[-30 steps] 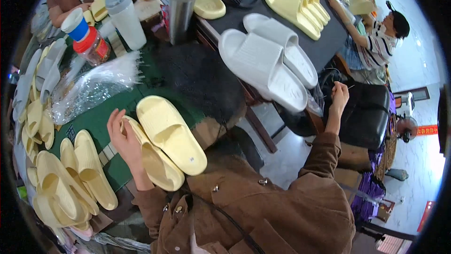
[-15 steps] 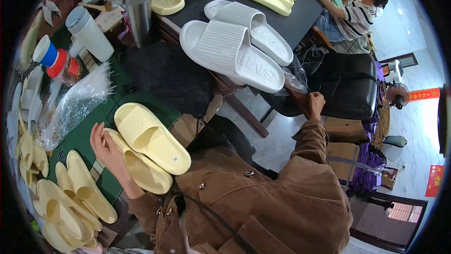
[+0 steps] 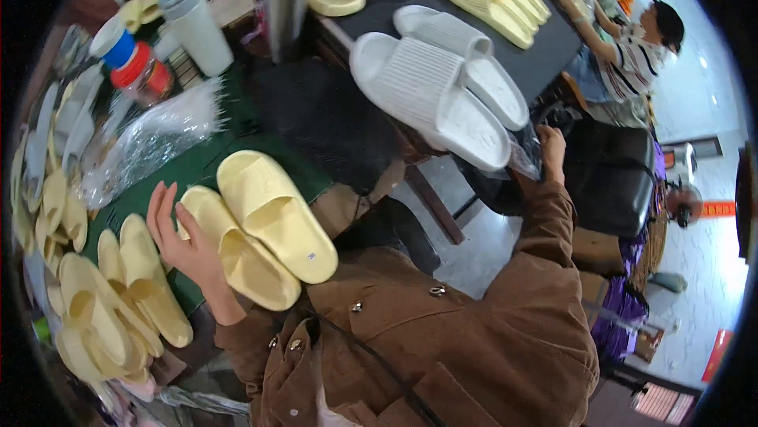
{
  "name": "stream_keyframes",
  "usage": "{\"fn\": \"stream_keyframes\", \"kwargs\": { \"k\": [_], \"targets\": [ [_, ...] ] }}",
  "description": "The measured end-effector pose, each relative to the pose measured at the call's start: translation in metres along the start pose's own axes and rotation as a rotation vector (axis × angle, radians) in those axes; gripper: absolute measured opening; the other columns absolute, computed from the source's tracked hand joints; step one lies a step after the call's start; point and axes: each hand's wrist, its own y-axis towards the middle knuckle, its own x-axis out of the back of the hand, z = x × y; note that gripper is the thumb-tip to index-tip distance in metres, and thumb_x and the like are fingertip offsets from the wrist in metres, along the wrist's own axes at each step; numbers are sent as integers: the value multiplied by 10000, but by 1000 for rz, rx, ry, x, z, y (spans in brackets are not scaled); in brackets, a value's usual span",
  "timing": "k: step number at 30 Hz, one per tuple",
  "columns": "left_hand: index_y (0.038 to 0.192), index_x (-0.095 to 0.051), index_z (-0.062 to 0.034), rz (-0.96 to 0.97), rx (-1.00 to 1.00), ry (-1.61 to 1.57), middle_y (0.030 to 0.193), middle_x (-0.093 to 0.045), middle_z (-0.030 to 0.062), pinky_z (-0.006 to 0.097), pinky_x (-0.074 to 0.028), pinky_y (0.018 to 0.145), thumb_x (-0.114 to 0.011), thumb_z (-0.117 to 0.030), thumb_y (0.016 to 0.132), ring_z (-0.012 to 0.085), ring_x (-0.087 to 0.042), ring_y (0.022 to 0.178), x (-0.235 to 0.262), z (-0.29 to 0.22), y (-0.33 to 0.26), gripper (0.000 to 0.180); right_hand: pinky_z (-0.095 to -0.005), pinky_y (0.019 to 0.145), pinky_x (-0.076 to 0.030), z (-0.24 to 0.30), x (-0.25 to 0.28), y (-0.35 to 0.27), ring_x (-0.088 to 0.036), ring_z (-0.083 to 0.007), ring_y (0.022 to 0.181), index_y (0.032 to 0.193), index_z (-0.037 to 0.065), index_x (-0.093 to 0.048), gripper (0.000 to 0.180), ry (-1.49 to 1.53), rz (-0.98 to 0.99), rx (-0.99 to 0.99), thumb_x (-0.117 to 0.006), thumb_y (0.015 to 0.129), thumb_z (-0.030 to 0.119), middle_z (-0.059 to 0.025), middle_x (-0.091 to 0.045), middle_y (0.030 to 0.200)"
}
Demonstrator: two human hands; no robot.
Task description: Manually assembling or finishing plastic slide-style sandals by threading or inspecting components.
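On green tabletop (image 3: 193,166) — red-lidded jar (image 3: 144,73), contents blurred; left hand (image 3: 189,249) splayed beside yellow slippers (image 3: 278,214) — cannot tell right hand's (image 3: 552,151) grip.

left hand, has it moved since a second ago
Yes, slightly: judged against the nearest yellow slipper of the lower-left group, the left hand has shifted left and lower, closer to it.

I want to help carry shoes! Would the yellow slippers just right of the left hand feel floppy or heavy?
The yellow slippers would probably feel light for their size, because they look like moulded foam. Their thick soles and arched straps hold their shape, so they'd likely bend a little, not flop. Being broad and low, they probably wouldn't roll.
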Motion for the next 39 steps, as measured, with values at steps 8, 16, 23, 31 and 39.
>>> {"fn": "stream_keyframes", "kwargs": {
  "k": [8,16,23,31,39],
  "targets": [
    [1079,-640,-21,239,18,68,1176,-572,155,375,-442,927,-550,19,841,306,-548,1100,45,-23,-61,258,-354,811,-488,-60,-40,-12,-665,-262,907,966,28,-698,277,-46,229,-102,-615,829,254,-173,-686,931],
    [1147,-612,-61,297,202,-27,1233,-487,172,407,-414,947,-585,39,804,359,-480,1153,43,-22,-107,358,-299,936,-425,46,51,-1,-580,-187,1045,1119,-28,-632,278,853,-253,-275,-549,935,162,-110,-635,1149],
    [1317,-509,-160,405,125,102,1178,-451,200,452,-368,930,-638,-97,817,380,-456,1052,22,-25,-98,521,-154,512,-245,215,112,-16,-305,22,587,1178,28,-612,273,970,67,-26,-531,956,166,-13,-632,1106],
    [1305,-494,-183,398,153,88,1042,-461,173,453,-389,852,-644,-169,814,358,-472,991,-3,-30,-93,513,-319,717,-432,252,73,3,-531,-199,837,1243,3,-537,398,218,119,439,-594,919,228,-126,-564,1128],
    [1243,-531,-173,379,165,238,1092,-473,186,445,-396,839,-646,-232,802,378,-463,1056,-22,-20,-100,459,-453,835,-406,277,43,19,-493,-426,971,1203,-61,-511,395,154,153,385,-551,847,104,-245,-506,1096]
  ]
}}
